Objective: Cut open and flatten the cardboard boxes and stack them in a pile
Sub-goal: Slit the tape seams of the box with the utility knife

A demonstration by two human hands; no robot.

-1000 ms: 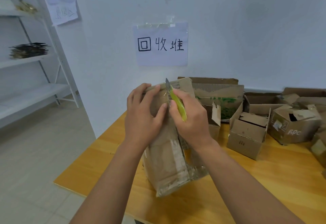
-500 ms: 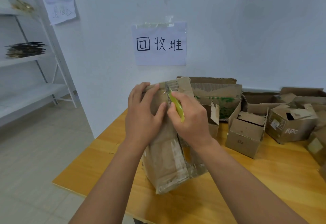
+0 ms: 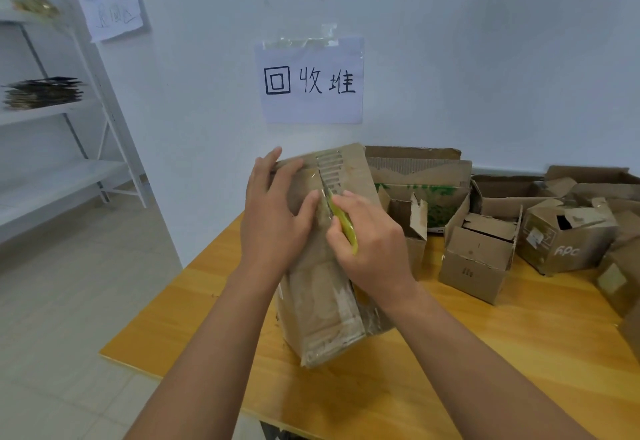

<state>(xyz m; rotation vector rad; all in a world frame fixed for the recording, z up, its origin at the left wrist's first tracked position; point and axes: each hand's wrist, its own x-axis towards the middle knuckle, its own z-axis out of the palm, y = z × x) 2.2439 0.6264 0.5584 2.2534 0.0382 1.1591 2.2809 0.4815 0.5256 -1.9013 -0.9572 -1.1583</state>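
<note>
In the head view, a tall cardboard box is stood on end near the front left corner of the wooden worktop, tilted slightly away from the viewer. Its upper part is gripped by the left hand, with the fingers curled over the top left edge and the thumb pressed against the near face. A yellow-green knife is held in the right hand, whose fingers are wrapped round the handle; the blade is set against the near face of the box, just beside the left thumb, below a strip where the corrugated layer is exposed. Behind and to the right, several smaller boxes are left on the worktop, some with flaps open, one marked with white letters. A paper sign with handwritten characters is taped to the wall above. White shelves are seen at the left.
</note>
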